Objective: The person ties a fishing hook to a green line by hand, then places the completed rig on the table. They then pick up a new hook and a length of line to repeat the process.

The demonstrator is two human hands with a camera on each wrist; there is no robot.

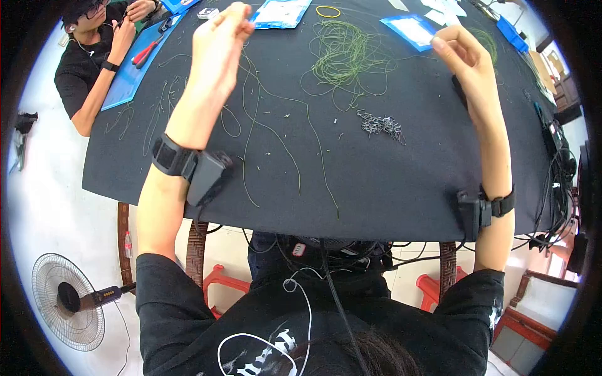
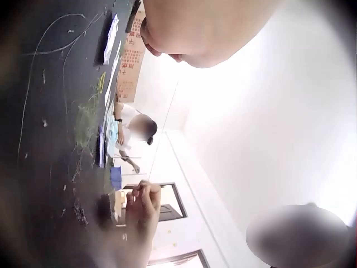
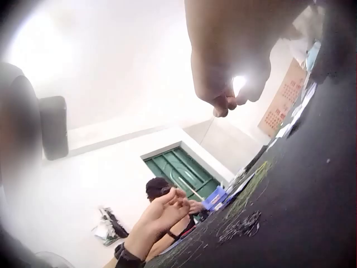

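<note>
Two raised hands, left hand [image 1: 219,53] and right hand [image 1: 469,62], bend their fingers in, seemingly pinching a thin line [image 2: 165,128] stretched between them above the black table [image 1: 401,188], its green tangle [image 1: 347,57] beyond metal pieces [image 1: 381,125].

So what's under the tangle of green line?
The black table surface shows through the loops of the green tangle; anything beneath its densest part is covered and can't be seen.

Head camera above, both wrists sideways

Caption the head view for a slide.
Left hand and right hand raised over a dark table strewn with green line.
</note>
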